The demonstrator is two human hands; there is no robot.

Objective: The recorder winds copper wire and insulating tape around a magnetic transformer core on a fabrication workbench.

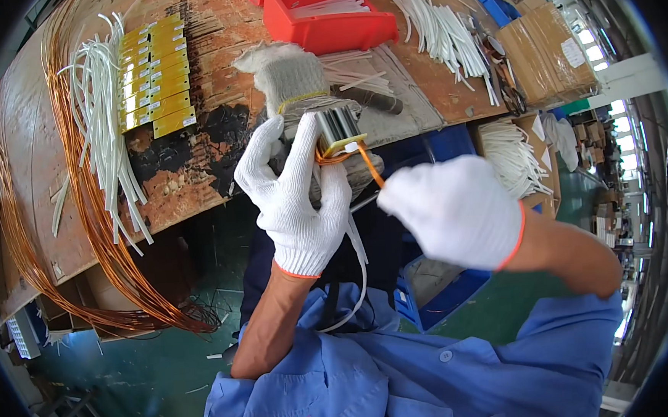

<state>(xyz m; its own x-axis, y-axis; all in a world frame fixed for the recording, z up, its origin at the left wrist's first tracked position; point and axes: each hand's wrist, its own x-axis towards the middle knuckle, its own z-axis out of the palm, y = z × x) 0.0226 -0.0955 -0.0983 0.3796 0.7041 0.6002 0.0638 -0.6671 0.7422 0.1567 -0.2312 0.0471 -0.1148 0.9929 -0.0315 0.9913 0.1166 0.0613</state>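
Note:
My left hand (299, 203), in a white knitted glove, is closed around a small coil core (338, 124) with dark metal fins and a yellowish end plate. Copper-coloured wire is wound below that plate. From the core an orange strand of copper wire (371, 166) runs to my right hand (457, 212), also gloved, whose fingers are closed on it. Below the left hand hangs a thin white tube (362, 260). Just behind the core, a cloth-wrapped block (288, 77) tied with yellow string rests at the bench edge.
Long copper wires (92, 193) drape over the bench's left side, beside white tubes (94, 93) and yellow labelled strips (154, 74). A red bin (331, 29) stands at the back. More white tubes (446, 37), scissors (512, 94) and a cardboard box (542, 54) lie right. Below is a blue crate (454, 289).

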